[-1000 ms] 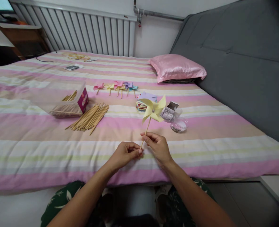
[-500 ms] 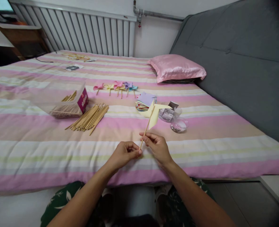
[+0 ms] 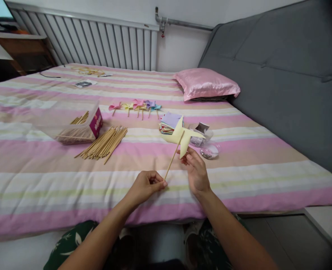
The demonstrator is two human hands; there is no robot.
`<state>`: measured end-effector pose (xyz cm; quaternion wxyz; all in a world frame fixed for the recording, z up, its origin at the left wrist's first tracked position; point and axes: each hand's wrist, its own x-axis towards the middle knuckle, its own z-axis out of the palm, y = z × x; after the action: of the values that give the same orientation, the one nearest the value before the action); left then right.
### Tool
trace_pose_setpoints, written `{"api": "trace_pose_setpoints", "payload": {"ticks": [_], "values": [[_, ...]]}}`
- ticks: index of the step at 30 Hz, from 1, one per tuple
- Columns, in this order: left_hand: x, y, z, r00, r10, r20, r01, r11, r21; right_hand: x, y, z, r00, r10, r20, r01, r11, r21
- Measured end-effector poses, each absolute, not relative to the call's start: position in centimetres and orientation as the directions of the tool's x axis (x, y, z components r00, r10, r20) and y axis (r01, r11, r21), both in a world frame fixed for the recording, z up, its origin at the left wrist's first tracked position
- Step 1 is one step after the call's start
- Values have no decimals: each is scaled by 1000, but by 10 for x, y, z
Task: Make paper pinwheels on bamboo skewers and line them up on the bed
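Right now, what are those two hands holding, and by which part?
A pale yellow paper pinwheel on a thin wooden stick. The left hand pinches the stick's bottom end; the right hand touches a lower paper blade with its fingers.

The pinwheel [image 3: 182, 137] is matt pale-yellow paper on a thin, smooth wooden stick [image 3: 173, 157]. The loose sticks [image 3: 104, 142] on the bed [image 3: 70, 180] are the same bare wood. The bed's cover is soft, matt striped cloth. The pillow [image 3: 206, 83] is glossy pink satin. The box [image 3: 70, 120] is clear, shiny plastic. The headboard [image 3: 281, 75] is matt grey woven fabric. The radiator [image 3: 98, 45] is painted metal.
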<state>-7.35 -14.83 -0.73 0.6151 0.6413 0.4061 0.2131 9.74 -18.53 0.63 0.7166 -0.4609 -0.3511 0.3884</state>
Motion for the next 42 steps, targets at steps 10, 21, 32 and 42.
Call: {"api": "trace_pose_setpoints", "payload": {"ticks": [10, 21, 32, 42], "values": [[-72, -148, -6, 628, 741, -236, 322, 29, 946, 104, -175, 5, 621, 776, 112, -268, 344, -900], [-72, -149, -6, 637, 727, -257, 329, 45, 943, 105, -174, 1, 663, 738, 126, -227, 359, -905], [-73, -147, -7, 646, 724, -243, 329, 24, 944, 104, -178, 3, 635, 762, 132, -292, 394, -872], [-76, -146, -6, 688, 697, -201, 286, -6, 958, 116, -178, 6, 787, 605, 120, -174, 405, -898]]}}
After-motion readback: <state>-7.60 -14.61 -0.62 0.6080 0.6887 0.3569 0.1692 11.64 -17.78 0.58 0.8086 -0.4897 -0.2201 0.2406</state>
